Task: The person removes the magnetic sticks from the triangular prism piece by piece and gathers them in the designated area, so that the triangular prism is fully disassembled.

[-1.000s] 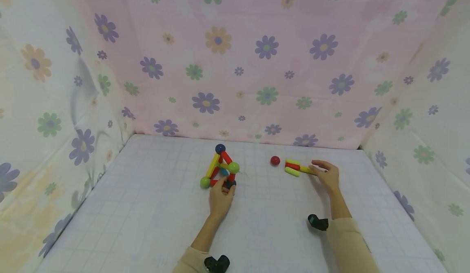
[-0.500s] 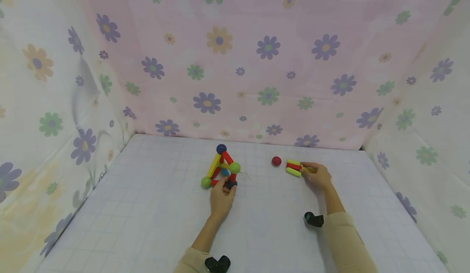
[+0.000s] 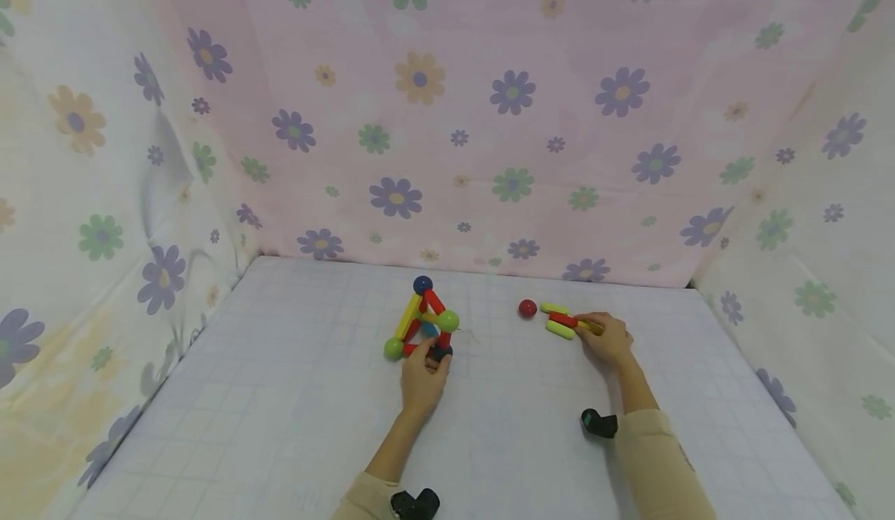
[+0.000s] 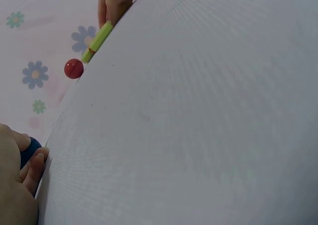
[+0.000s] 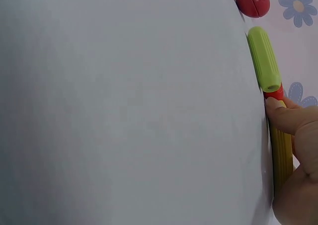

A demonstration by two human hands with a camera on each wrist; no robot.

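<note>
On the left half of the table stands a construction of magnetic rods and balls, with a yellow rod [image 3: 407,316], red rods and a light green ball [image 3: 448,321]. My left hand [image 3: 422,388] grips a dark blue ball [image 4: 30,151] at its near right corner. Farther right, my right hand [image 3: 608,340] pinches a red rod [image 3: 562,319] and a long yellow rod [image 5: 281,153] where they meet end to end. Two short light green rods lie alongside the red one, the nearer green rod [image 3: 560,330] in front of it. A red ball [image 3: 527,308] lies just left of them.
The white table [image 3: 315,427] has a faint grid. Flower-print cloth [image 3: 482,178] hangs behind it and along both sides. A black wrist device [image 3: 599,424] shows beside the right sleeve, and another dark device [image 3: 416,504] at the left sleeve.
My right hand has moved left along the yellow rod and taken hold near the red rod. The red rod has shifted slightly right against the green rods. My left hand stays on the construction.
</note>
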